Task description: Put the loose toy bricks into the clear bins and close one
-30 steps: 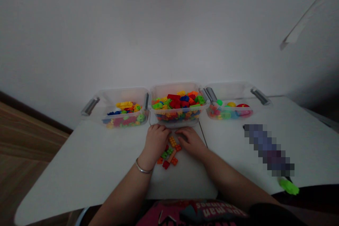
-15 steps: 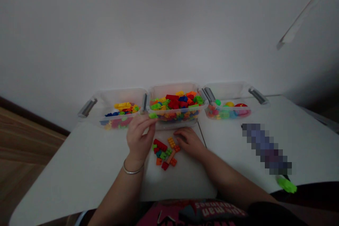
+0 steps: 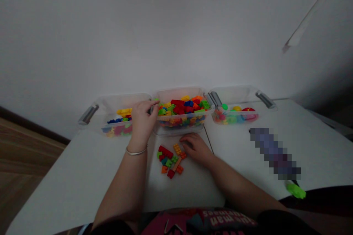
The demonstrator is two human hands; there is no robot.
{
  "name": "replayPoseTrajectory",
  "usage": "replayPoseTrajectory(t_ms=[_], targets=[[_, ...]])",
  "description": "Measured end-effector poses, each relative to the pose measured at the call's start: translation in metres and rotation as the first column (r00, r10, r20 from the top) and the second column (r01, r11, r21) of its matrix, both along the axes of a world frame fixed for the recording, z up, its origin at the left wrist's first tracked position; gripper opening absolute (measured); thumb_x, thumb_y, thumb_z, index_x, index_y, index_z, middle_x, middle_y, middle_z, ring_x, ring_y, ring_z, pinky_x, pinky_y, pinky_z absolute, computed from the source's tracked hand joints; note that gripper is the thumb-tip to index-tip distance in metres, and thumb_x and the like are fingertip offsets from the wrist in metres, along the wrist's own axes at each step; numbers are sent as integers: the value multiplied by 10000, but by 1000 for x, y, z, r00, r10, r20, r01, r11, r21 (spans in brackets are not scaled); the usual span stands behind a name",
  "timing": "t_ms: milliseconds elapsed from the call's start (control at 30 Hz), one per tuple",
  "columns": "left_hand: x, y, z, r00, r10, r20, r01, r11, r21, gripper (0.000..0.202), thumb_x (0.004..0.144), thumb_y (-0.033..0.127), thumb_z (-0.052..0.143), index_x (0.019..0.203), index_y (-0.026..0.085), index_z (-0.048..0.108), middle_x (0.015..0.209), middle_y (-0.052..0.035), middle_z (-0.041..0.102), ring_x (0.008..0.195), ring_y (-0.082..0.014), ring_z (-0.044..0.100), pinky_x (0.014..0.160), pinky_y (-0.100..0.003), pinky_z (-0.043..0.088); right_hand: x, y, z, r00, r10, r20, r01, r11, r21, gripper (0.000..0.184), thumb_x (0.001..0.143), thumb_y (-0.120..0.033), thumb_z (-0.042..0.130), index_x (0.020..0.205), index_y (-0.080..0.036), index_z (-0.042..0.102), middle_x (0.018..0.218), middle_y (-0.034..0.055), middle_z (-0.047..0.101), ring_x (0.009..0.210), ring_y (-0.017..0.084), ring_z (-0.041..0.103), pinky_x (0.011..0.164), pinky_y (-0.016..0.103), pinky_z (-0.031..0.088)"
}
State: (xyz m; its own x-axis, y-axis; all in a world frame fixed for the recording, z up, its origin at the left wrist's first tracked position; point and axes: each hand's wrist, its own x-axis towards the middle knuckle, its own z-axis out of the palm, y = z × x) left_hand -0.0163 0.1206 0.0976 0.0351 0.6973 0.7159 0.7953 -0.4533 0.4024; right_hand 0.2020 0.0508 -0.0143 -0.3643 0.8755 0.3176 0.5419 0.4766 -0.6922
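While the left hand (image 3: 142,119) reaches over the middle tub (image 3: 179,129), the right hand (image 3: 196,148) lies relaxed and empty on the table (image 3: 193,191).
Loose toy bricks (image 3: 170,161) sit just beside the right hand, at its nine o'clock. The left hand has moved up from the earlier frame; whether it grips anything, I cannot tell.

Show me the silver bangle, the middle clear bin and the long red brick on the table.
Silver bangle (image 3: 136,151): head view, front of the band.
Middle clear plastic bin (image 3: 179,130): head view, front wall.
Long red brick (image 3: 166,151): head view, top face.
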Motion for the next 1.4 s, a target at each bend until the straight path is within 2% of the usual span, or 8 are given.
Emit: replayPoseTrajectory(t_ms=[200,367,600,700,800,933,1233,1400], targets=[[4,-5,-4,982,21,-187,-35,997,-71,367,957,360,405,945,208,740,1035,-56,733,1032,-226,601,990,-432,403,0,0,-1,1000,3,0,-3,1000,3,208,825,-158,581,998,-190,690,1034,76,700,1025,217,610,974,400,436],[4,-8,-6,985,-1,-170,0,1000,-6,343,964,334,395,1022,215,712,1104,-51,708,1094,-215,575,1020,-427,388,0,1,-1,1000,7,-4,-7,1000,-10,208,825,-157,581,1000,-177,692,1037,85,700,1027,224,606,968,403,438],[8,-44,14,985,-69,-160,87,990,109,206,917,267,503,974,206,691,930,-57,688,950,-200,606,873,-359,463,1,1,-5,1000,-23,-22,23,1000,-9,236,829,-152,554,1018,-190,690,1053,82,696,1040,223,602,983,419,436],[15,-61,16,941,-225,-251,226,974,-26,195,919,258,507,956,191,687,898,-58,686,883,-189,621,802,-325,485,0,0,-5,998,-35,-44,35,999,-11,241,832,-146,546,1021,-187,691,1053,84,696,1040,221,601,979,411,444],[24,-67,2,806,-431,-407,354,901,-252,161,902,226,543,946,201,695,909,-50,694,862,-185,627,764,-309,495,0,1,-7,997,-39,-70,38,999,-13,268,831,-126,522,1032,-195,686,1059,77,696,1038,218,605,972,406,452],[32,-66,-23,672,-537,-510,301,827,-475,171,863,158,580,951,223,711,901,-32,709,845,-187,636,752,-306,503,0,3,-10,993,-63,-101,60,997,-38,295,824,-99,484,1021,-202,678,1059,70,695,1039,214,606,969,405,455],[34,-64,-46,676,-550,-490,135,747,-651,235,882,206,532,1035,221,710,968,-72,706,926,-227,651,836,-360,521,1,3,-12,987,-96,-132,90,995,-53,286,813,-91,474,1008,-192,656,1037,74,688,1022,215,606,957,404,463],[29,-58,-53,700,-603,-383,212,687,-695,284,884,206,496,1083,221,698,1024,-74,707,999,-219,637,926,-366,493,1,3,-10,986,-97,-135,90,994,-58,273,813,-97,494,1007,-196,658,1032,71,689,1020,212,605,956,398,463]])
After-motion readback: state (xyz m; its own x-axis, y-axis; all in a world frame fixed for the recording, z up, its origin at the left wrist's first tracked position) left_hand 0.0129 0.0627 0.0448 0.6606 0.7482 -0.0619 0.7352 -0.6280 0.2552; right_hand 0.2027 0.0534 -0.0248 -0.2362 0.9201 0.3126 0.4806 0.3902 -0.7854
